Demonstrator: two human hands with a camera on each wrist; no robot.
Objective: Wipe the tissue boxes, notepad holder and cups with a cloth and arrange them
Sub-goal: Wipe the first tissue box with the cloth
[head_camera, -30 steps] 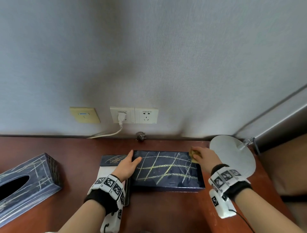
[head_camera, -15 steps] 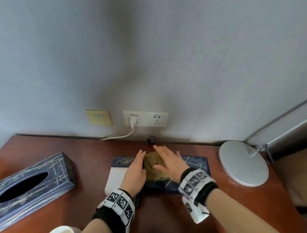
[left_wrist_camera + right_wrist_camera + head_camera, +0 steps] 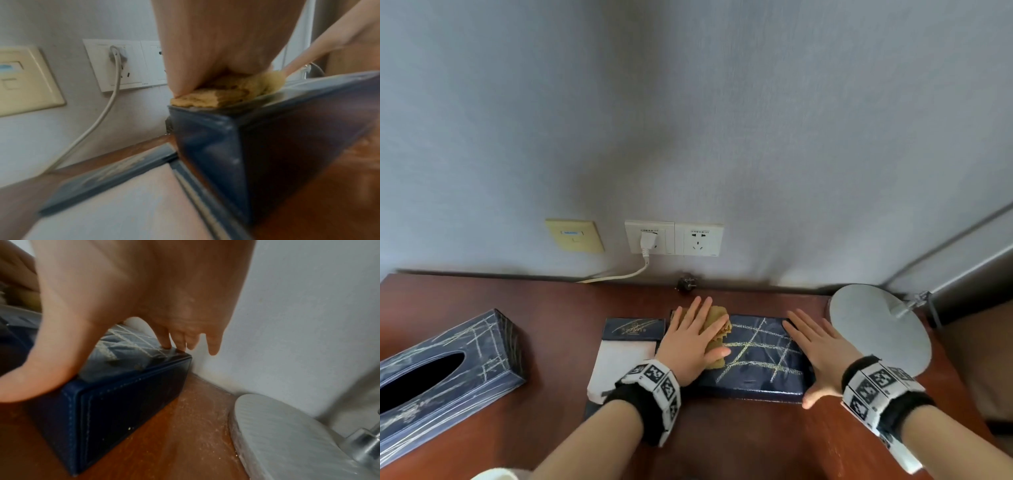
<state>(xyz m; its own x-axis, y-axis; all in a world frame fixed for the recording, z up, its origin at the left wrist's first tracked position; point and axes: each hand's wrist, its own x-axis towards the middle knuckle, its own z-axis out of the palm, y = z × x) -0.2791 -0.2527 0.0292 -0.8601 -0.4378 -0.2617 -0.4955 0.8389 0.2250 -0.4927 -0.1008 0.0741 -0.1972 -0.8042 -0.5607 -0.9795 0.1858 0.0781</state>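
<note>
The dark tissue box point(image 3: 756, 356) lies flat on the table point(image 3: 571, 318), just left of the round lamp base point(image 3: 876, 325); stiff and probably light, it should be braced at its ends; the soft cloth point(image 3: 717, 325) bunches easily. The left hand point(image 3: 691, 337) now presses the cloth with fingers spread; the right hand point(image 3: 822, 353), which wiped earlier, rests flat and spread on the box's right end.

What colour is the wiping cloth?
Mustard yellow; the cloth shows best in the left wrist view.
</note>
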